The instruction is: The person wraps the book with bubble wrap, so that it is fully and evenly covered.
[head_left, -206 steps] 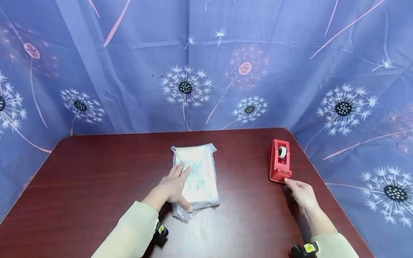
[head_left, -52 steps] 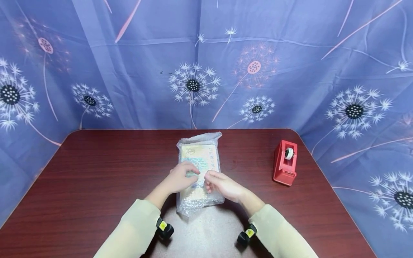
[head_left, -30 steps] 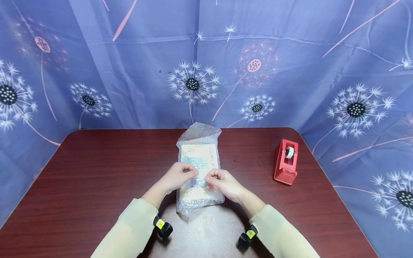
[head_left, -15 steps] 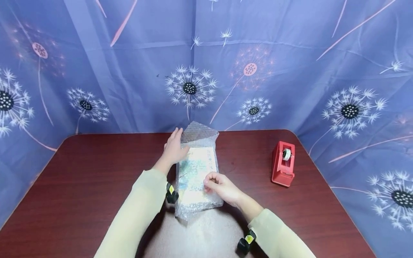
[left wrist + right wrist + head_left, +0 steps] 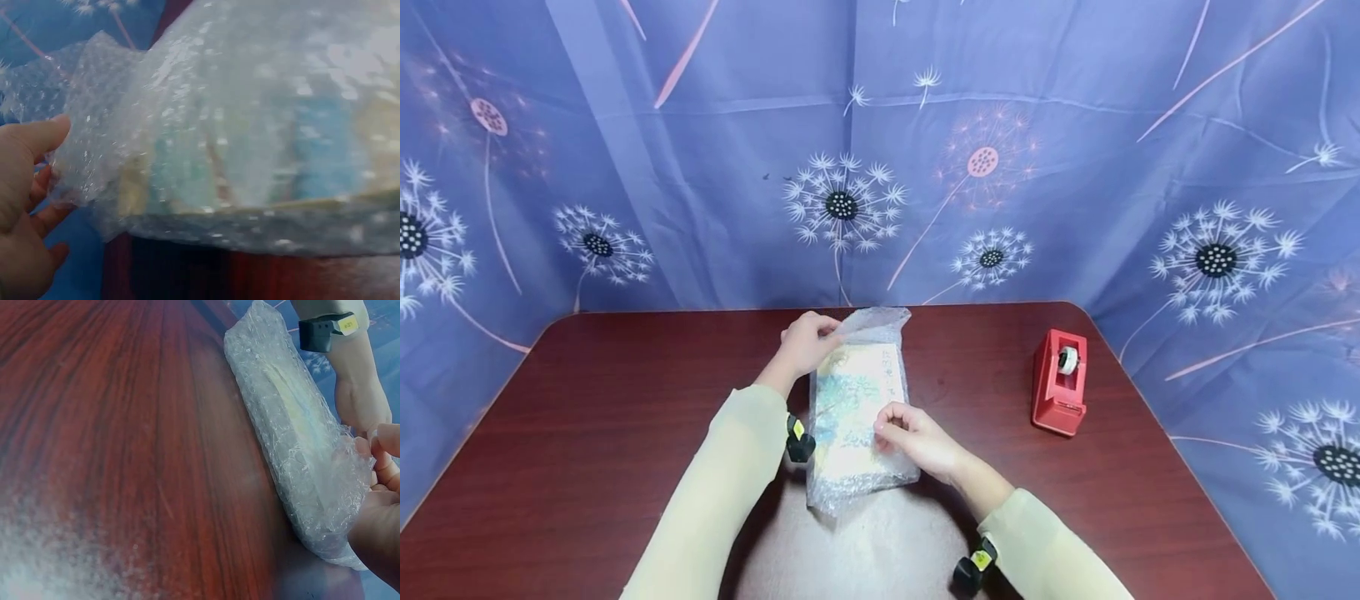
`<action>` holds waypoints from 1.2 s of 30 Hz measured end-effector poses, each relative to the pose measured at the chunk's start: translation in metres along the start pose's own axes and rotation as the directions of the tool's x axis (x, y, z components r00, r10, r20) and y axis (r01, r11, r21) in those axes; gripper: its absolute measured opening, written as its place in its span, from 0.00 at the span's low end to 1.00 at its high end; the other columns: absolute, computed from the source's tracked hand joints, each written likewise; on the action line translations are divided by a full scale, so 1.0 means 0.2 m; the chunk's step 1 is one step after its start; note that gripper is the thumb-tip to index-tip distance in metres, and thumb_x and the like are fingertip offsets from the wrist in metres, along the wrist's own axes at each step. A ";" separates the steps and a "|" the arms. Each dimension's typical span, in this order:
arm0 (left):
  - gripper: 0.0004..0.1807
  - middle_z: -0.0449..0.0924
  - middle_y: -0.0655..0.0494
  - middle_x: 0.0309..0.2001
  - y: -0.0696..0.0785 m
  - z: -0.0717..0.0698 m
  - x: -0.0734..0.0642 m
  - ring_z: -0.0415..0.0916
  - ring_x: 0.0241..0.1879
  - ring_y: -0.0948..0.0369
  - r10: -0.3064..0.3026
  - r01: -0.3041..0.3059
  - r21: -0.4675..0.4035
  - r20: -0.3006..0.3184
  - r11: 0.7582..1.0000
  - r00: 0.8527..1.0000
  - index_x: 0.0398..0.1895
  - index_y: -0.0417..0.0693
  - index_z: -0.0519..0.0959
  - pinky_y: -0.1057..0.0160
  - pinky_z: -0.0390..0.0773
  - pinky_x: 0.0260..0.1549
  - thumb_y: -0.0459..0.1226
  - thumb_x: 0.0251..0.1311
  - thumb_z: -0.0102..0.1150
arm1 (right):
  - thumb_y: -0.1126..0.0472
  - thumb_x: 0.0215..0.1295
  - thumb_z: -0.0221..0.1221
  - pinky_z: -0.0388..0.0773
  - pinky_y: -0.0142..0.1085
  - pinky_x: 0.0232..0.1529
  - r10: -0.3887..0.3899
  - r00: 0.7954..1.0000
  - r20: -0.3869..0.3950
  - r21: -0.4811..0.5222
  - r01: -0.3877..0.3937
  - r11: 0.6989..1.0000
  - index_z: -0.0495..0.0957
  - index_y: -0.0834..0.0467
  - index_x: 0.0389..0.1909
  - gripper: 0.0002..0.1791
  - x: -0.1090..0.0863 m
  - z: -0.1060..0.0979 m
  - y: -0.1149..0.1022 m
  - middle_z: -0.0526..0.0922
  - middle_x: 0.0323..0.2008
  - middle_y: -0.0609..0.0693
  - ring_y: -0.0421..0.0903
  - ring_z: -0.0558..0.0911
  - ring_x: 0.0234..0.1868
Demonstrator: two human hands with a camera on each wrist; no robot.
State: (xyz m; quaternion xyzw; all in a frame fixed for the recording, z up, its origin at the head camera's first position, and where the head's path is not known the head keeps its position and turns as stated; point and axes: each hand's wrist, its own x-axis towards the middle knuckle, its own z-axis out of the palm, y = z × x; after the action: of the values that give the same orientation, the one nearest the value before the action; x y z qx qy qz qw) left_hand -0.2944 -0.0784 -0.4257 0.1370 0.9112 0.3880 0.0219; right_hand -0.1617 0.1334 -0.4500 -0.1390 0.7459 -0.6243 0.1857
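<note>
A flat book [image 5: 856, 379] with a pale, printed cover lies in clear bubble wrap [image 5: 842, 492] on the table. At its far end a loose flap [image 5: 878, 322] of the wrap is raised. My left hand [image 5: 802, 343] grips the left corner of this flap; in the left wrist view the thumb presses the bubble wrap [image 5: 94, 125] against the fingers. Over the book's lower right, my right hand [image 5: 917, 437] pinches thumb and forefinger together on what seems a piece of clear tape, hard to make out. A red tape dispenser [image 5: 1059, 382] stands apart at the right.
The dark red wooden table [image 5: 625, 417] ends at a blue curtain [image 5: 722, 183] printed with dandelions, which hangs behind and along both sides. Each wrist carries a small black camera [image 5: 800, 442] with a yellow label.
The right hand has come from the dispenser to the book. My left hand has left its place beside the right one, reached the far end and drawn the raised flap lower, towards me.
</note>
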 end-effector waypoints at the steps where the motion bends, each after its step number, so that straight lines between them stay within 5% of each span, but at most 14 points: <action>1: 0.15 0.76 0.49 0.48 0.00 0.00 -0.01 0.74 0.49 0.53 0.028 -0.028 0.014 -0.009 1.000 1.000 0.50 0.48 0.82 0.48 0.65 0.55 0.43 0.64 0.56 | 0.64 0.69 0.50 0.77 0.31 0.40 -0.002 1.000 0.002 -0.002 0.002 1.000 0.69 0.72 0.37 0.11 0.00 0.00 0.00 0.76 0.29 0.48 0.40 0.78 0.34; 6: 0.13 0.80 0.47 0.48 0.01 0.03 -0.06 0.77 0.50 0.52 0.146 -0.145 0.055 -0.021 0.988 0.989 0.46 0.43 0.83 0.54 0.77 0.51 0.38 0.64 0.55 | 0.64 0.69 0.51 0.77 0.31 0.40 -0.008 1.000 0.001 -0.013 0.008 1.000 0.69 0.72 0.37 0.12 0.00 0.00 0.00 0.77 0.29 0.49 0.41 0.78 0.34; 11: 0.17 0.81 0.50 0.53 0.01 0.06 -0.12 0.78 0.52 0.54 0.185 -0.194 0.210 0.064 0.958 0.981 0.56 0.49 0.79 0.54 0.77 0.52 0.39 0.65 0.54 | 0.64 0.69 0.50 0.76 0.32 0.41 -0.011 1.000 -0.003 -0.014 0.011 1.000 0.69 0.71 0.37 0.11 0.00 0.00 0.00 0.77 0.30 0.51 0.41 0.78 0.34; 19: 0.16 0.79 0.50 0.56 0.03 0.09 -0.21 0.76 0.57 0.53 0.368 -0.406 0.507 0.179 0.760 0.912 0.54 0.52 0.80 0.49 0.73 0.57 0.37 0.65 0.54 | 0.63 0.69 0.50 0.77 0.33 0.42 -0.022 1.000 0.005 0.002 0.022 1.000 0.68 0.73 0.38 0.13 0.01 0.01 0.00 0.77 0.31 0.52 0.42 0.78 0.35; 21: 0.14 0.79 0.50 0.56 0.03 0.10 -0.23 0.75 0.57 0.51 0.391 -0.431 0.527 0.191 0.733 0.900 0.51 0.53 0.82 0.50 0.74 0.56 0.37 0.64 0.54 | 0.64 0.69 0.50 0.77 0.32 0.41 -0.022 1.000 0.001 0.004 0.022 1.000 0.67 0.73 0.37 0.13 0.01 0.01 0.00 0.77 0.31 0.53 0.42 0.78 0.35; 26: 0.14 0.76 0.53 0.60 0.00 0.13 -0.26 0.71 0.61 0.45 0.386 -0.434 0.550 0.208 0.713 0.899 0.51 0.55 0.82 0.48 0.70 0.60 0.37 0.64 0.54 | 0.64 0.69 0.49 0.77 0.32 0.41 -0.022 1.000 -0.002 0.012 0.022 1.000 0.67 0.73 0.37 0.12 0.01 0.02 0.00 0.77 0.31 0.53 0.41 0.78 0.34; 31: 0.15 0.77 0.49 0.59 -0.02 0.15 -0.29 0.69 0.62 0.48 0.433 -0.486 0.524 0.231 0.699 0.871 0.53 0.47 0.81 0.51 0.67 0.63 0.35 0.64 0.54 | 0.63 0.69 0.49 0.77 0.32 0.40 -0.003 1.000 -0.018 0.026 0.004 1.000 0.68 0.70 0.36 0.11 0.01 0.02 0.00 0.77 0.30 0.51 0.41 0.78 0.34; 36: 0.18 0.74 0.46 0.61 -0.01 0.16 -0.32 0.66 0.65 0.48 0.409 -0.491 0.449 0.273 0.746 0.871 0.56 0.44 0.78 0.54 0.65 0.66 0.34 0.64 0.51 | 0.63 0.72 0.45 0.77 0.32 0.41 0.029 0.999 -0.029 0.150 -0.024 0.988 0.66 0.65 0.35 0.08 0.02 0.01 0.00 0.73 0.30 0.49 0.41 0.77 0.34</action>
State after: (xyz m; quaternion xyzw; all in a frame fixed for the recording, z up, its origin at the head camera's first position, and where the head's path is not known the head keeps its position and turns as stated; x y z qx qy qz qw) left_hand -0.2293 -0.0745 -0.4530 0.3841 0.9150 0.1173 -0.0379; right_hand -0.1631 0.1296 -0.4509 -0.1052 0.7017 -0.6780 0.1922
